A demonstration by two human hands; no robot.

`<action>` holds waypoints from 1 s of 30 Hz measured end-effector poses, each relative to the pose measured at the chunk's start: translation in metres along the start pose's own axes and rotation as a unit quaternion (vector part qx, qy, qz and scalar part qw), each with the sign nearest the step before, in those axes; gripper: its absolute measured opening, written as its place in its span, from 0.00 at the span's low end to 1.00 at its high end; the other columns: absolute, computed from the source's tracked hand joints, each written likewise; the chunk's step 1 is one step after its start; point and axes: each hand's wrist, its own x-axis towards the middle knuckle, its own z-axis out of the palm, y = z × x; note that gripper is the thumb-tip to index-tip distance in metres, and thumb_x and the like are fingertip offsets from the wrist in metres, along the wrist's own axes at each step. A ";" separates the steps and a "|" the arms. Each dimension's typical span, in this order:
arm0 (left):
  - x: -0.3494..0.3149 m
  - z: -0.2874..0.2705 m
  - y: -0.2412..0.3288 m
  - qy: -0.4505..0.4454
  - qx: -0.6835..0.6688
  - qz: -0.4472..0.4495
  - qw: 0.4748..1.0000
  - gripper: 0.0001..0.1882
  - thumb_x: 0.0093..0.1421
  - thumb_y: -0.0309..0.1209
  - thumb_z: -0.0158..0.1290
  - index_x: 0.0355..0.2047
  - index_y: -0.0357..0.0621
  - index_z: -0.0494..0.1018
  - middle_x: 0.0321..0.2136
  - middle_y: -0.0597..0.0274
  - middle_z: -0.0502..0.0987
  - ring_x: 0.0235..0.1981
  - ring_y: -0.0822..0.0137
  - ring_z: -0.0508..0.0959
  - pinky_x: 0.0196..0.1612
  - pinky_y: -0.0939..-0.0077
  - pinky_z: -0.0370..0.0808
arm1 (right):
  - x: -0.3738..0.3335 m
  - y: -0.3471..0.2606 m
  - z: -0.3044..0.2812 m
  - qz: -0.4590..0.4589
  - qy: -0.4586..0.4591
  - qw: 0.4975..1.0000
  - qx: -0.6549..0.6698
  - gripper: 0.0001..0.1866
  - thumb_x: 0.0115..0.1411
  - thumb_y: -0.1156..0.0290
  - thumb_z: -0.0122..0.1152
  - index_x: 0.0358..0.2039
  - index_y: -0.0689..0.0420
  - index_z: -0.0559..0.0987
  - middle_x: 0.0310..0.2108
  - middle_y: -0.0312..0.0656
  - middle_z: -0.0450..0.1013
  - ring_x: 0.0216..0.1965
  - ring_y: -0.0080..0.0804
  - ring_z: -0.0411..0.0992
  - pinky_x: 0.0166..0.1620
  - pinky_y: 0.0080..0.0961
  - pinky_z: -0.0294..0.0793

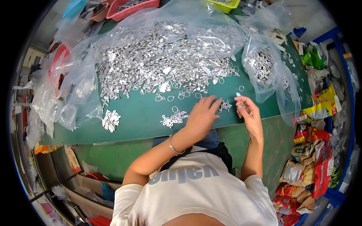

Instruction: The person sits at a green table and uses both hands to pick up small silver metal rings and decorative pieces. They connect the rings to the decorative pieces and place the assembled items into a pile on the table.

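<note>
My left hand (203, 117) reaches across the green table with its fingers apart, palm down. Its fingertips are beside a small heap of silver metal pieces (225, 105). In my right hand (249, 112), thumb and fingers are pinched together on a small silver metal piece (238, 95), whose exact kind is too small to make out. To the left of my left hand lies another cluster of silver rings and links (174, 119). Several loose rings (171, 98) lie in front of a broad pile of shiny metal parts (151, 60).
Clear plastic sheeting (215, 34) drapes the pile's far side. A clear bag of small rings (263, 66) stands at the right. Flat silver pieces (111, 120) are heaped at the left. A pink basket (132, 8) sits at the back, and packets (301, 173) fill the right-hand rack.
</note>
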 end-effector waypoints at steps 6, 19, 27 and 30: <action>0.012 -0.056 -0.060 -0.032 0.168 0.040 0.984 0.20 0.50 0.24 0.57 0.46 0.48 0.74 0.50 0.58 0.68 0.52 0.56 0.66 0.50 0.60 0.64 | 0.016 -0.019 0.047 0.031 -0.122 0.989 0.078 0.13 0.64 0.80 0.43 0.45 0.62 0.74 0.29 0.34 0.68 0.24 0.16 0.63 0.27 0.13 0.63; 0.003 -0.118 -0.143 0.147 0.136 -0.021 0.980 0.11 0.52 0.20 0.54 0.37 0.45 0.74 0.40 0.59 0.70 0.43 0.56 0.70 0.44 0.64 0.66 | 0.063 -0.014 0.104 0.035 -0.134 0.988 0.074 0.11 0.65 0.80 0.40 0.45 0.65 0.71 0.31 0.37 0.71 0.24 0.20 0.69 0.25 0.18 0.67; -0.033 -0.109 -0.118 0.153 0.099 -0.069 0.981 0.16 0.51 0.22 0.58 0.41 0.43 0.73 0.41 0.60 0.71 0.43 0.56 0.71 0.45 0.65 0.66 | 0.083 -0.012 0.121 -0.113 -0.044 0.966 -0.226 0.10 0.62 0.80 0.44 0.39 0.63 0.75 0.27 0.44 0.74 0.22 0.28 0.69 0.29 0.25 0.68; -0.040 -0.106 -0.116 0.136 0.090 -0.083 0.983 0.18 0.50 0.23 0.59 0.43 0.43 0.72 0.43 0.59 0.71 0.45 0.56 0.70 0.46 0.65 0.65 | 0.089 -0.009 0.132 -0.109 -0.085 0.965 -0.224 0.11 0.62 0.76 0.44 0.38 0.62 0.76 0.31 0.44 0.72 0.31 0.33 0.70 0.38 0.26 0.68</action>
